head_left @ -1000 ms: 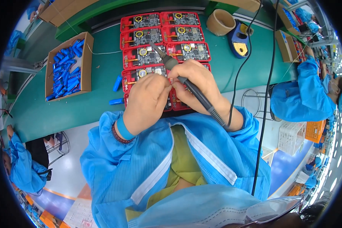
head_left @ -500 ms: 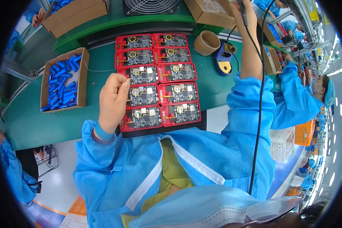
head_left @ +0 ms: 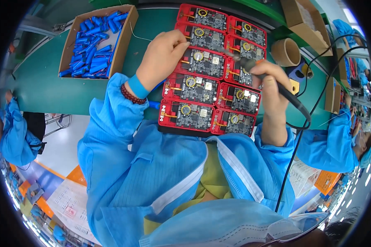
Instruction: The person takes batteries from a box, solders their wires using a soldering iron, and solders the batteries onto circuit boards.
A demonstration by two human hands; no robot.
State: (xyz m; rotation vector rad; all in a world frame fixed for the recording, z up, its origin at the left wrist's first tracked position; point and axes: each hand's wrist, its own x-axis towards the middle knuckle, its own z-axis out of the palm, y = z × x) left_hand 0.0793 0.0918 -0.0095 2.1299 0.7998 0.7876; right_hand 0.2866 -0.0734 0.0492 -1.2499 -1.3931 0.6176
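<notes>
Two columns of red trays (head_left: 163, 119), each with a dark circuit board (head_left: 192, 119) and a round coin-like part, lie on a black base before me. My left hand (head_left: 163, 55) is closed in a pinch over the left column's edge, holding the end of a thin pale solder wire (head_left: 141, 38). My right hand (head_left: 272, 84) grips a soldering iron (head_left: 248, 64) above the right column. The iron's tip points left toward the boards, blurred; whether it touches one I cannot tell. A blue cylindrical cell (head_left: 153, 104) shows beside the trays near my left wrist.
A cardboard box (head_left: 127, 37) of blue cells (head_left: 95, 45) stands at left on the green bench (head_left: 41, 86). At right are a brown round pot (head_left: 286, 52), a soldering-iron stand (head_left: 297, 74) and another carton (head_left: 303, 24). The iron's black cable (head_left: 303, 119) loops on the right. Co-workers sit on both sides.
The soldering iron in my right hand has come from the far right down over the boards. My left hand, still pinched, has moved up and right. The whole view has shifted.
</notes>
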